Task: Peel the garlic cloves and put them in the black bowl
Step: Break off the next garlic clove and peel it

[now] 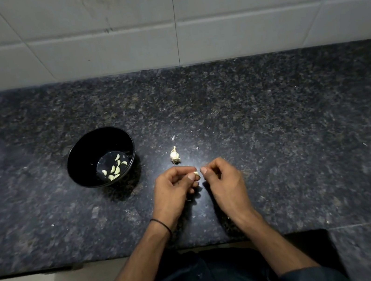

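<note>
Garlic clove [195,174]: we are pinching it at the tips of our left hand [175,187], with the thumb and curled fingers clamped on it, over the middle of the counter [275,125] and near its front edge.

Right hand [224,180]: we are holding it just beside the clove, its fingers curled inward and its thumb tip close to the clove's right end. We cannot tell whether it is gripping a bit of skin or nothing at all.

Black bowl [76,156]: it is standing upright on the counter, to the left of our hands and a little farther back, apart from them.

Peeled cloves [114,169]: several pale ones are lying loose in the bottom of the bowl.

Garlic bulb [175,156]: what is left of it is sitting on the counter between the bowl and our hands, just behind our fingertips and touching neither.

Scraps of skin [173,138]: a few white flecks are lying around the bulb.

Band [162,225]: thin and dark, we are wearing it on the left wrist.

Tiled wall [231,10]: pale, it is rising behind the counter.
</note>
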